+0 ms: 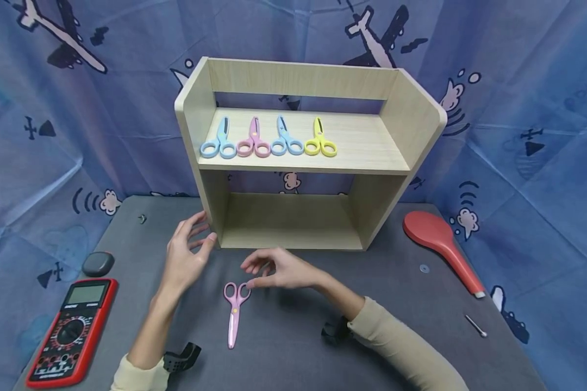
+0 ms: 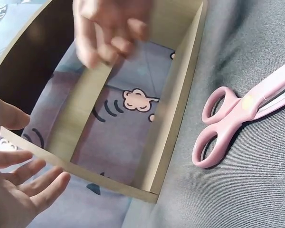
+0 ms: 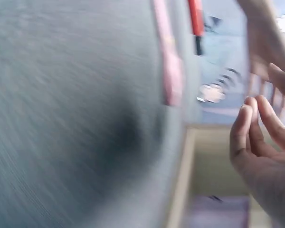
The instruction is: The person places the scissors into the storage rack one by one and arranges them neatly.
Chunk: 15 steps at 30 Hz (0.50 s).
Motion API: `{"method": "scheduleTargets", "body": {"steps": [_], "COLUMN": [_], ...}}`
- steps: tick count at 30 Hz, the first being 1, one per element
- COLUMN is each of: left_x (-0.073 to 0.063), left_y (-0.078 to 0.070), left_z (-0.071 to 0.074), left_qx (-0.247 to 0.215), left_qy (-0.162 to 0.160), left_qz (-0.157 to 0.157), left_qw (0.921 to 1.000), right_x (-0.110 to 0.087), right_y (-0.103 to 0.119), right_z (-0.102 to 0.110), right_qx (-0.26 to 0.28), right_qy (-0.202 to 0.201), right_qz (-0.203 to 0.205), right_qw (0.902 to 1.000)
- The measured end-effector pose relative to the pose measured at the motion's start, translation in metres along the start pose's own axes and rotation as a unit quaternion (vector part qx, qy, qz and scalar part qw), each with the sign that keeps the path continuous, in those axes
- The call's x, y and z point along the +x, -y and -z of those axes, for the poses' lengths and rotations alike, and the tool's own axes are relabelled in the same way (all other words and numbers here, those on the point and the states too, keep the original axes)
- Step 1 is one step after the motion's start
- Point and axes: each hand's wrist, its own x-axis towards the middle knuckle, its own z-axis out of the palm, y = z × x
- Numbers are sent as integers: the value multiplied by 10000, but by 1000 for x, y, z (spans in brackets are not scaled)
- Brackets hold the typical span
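My left hand (image 1: 186, 258) is beside the lower left side of a light wooden shelf (image 1: 293, 167), fingers spread and relaxed; whether they touch the wood I cannot tell. Over the grey table, in front of the shelf, my right hand (image 1: 281, 269) hovers with loosely bent fingers and nothing in them. A pair of pink scissors (image 1: 234, 312) lies on the table just below it, handles toward the shelf. On the upper board stand blue scissors (image 1: 218, 140), pink scissors (image 1: 254, 140), more blue scissors (image 1: 286, 138) and yellow scissors (image 1: 320, 140) in a row.
A red multimeter (image 1: 73, 331) and a dark grey oval object (image 1: 98, 264) lie at the left. To the right are a red paddle-shaped object (image 1: 442, 247), a washer (image 1: 424, 268) and a small metal rod (image 1: 476, 326). A small metal piece (image 1: 142, 219) lies back left.
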Motion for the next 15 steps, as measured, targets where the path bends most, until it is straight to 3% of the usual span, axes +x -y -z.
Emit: {"method": "scheduleTargets", "body": {"steps": [5,8,15], "left_x": [0,-1,-1], "left_y": [0,0,-1], "left_z": [0,0,0], "left_qx": [-72,-83,-85], "left_qy": [-11,-12,-6], "left_qz": [2,27,32], "left_qw": [10000,10000,10000], "right_x": [16,21,23], "right_y": [-22,-27,-26], "right_z": [-27,-38,-45], "right_qx": [-406,-954,-2128], "right_qy": [366,397,249], "right_qz": [-375,-517,-438], "right_qw": [9978,9933,9758]}}
